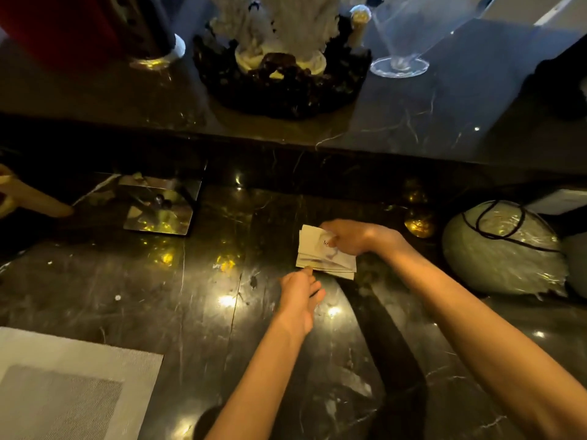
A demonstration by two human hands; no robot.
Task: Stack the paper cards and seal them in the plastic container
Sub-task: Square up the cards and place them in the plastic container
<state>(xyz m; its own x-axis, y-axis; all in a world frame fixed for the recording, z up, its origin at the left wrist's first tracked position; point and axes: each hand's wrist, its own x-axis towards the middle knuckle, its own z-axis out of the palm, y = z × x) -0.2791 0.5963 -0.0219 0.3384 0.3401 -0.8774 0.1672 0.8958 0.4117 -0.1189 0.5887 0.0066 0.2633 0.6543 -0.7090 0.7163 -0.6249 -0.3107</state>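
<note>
A loose pile of cream paper cards [320,260] lies on the dark marble table [158,296], right of the middle. My right hand [352,238] grips the top cards from the far right, thumb on the uppermost card. My left hand [300,298] reaches in from the near side, and its fingertips touch the pile's near left edge. A clear, shiny square plastic container [158,203] sits at the middle left, well apart from the cards. Whether it has a lid on I cannot tell.
A raised marble ledge [413,122] behind carries a dark decorative centrepiece [282,77] and a glass stand [398,65]. A round pale cushion with a black cord [502,249] lies at right. A grey placemat [70,385] sits at the near left. Another person's finger [38,201] points in from the left.
</note>
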